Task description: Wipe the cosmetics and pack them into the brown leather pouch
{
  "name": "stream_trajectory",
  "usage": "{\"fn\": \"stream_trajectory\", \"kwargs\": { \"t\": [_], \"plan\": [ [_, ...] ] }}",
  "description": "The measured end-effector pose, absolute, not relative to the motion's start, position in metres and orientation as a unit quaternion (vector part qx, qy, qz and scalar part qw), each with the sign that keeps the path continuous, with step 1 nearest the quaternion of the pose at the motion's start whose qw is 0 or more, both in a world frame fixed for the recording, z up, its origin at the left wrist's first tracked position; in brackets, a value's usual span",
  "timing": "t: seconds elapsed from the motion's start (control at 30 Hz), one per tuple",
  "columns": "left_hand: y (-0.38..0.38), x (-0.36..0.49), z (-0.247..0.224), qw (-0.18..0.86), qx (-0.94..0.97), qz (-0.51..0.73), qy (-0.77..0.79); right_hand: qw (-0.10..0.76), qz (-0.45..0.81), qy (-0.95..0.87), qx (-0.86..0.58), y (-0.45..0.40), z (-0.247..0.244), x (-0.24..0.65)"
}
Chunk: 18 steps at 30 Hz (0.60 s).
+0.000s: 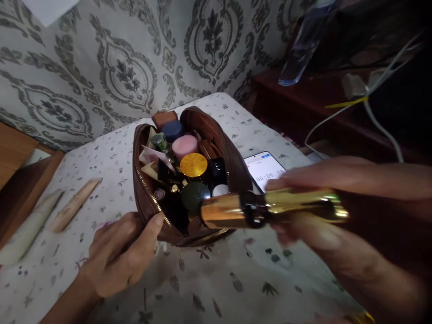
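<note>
Head: bag (237, 164) on cloth (202, 283), patterned wall (212, 40).

Bag (241, 168): brown; zip (150, 196): gold. Held tube (222, 211): gold, black middle. Lids (193, 165): yellow, pink, blue. Worktop (216, 283): white, leaf print. Wall (128, 76): grey-white damask.

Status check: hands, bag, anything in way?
Right hand holding gold tube. Left hand touching edge of bag. Bag open, packed. Gold tube partly hides bag.
</note>
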<state>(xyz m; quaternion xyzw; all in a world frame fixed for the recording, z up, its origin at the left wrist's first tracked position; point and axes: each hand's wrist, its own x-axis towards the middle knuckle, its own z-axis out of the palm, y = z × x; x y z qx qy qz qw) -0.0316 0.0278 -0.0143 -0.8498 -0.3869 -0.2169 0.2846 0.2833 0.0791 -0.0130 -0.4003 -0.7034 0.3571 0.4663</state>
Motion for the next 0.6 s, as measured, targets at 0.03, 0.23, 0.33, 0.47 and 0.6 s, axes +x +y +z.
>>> {"fn": "stream_trajectory", "kwargs": {
  "t": [0.03,0.23,0.33,0.47,0.6],
  "plan": [
    [0.028,-0.032,-0.016,0.281,-0.850,-0.225,-0.385,0.496,0.333,-0.694,-0.402,0.080,-0.002,0.271],
    [0.033,-0.029,-0.019,0.240,-0.859,-0.265,-0.366,0.431,0.333,-0.788,-0.288,0.098,0.022,0.214],
    [0.034,-0.030,-0.021,0.251,-0.852,-0.282,-0.364,0.350,0.333,-0.831,-0.277,0.109,0.018,0.201],
    [0.035,-0.032,-0.027,0.254,-0.843,-0.305,-0.362,0.261,0.332,-0.863,-0.276,0.119,0.019,0.186],
    [0.035,-0.031,-0.026,0.235,-0.850,-0.292,-0.372,0.214,0.299,-0.889,-0.274,0.125,0.030,0.174]
  ]
}}
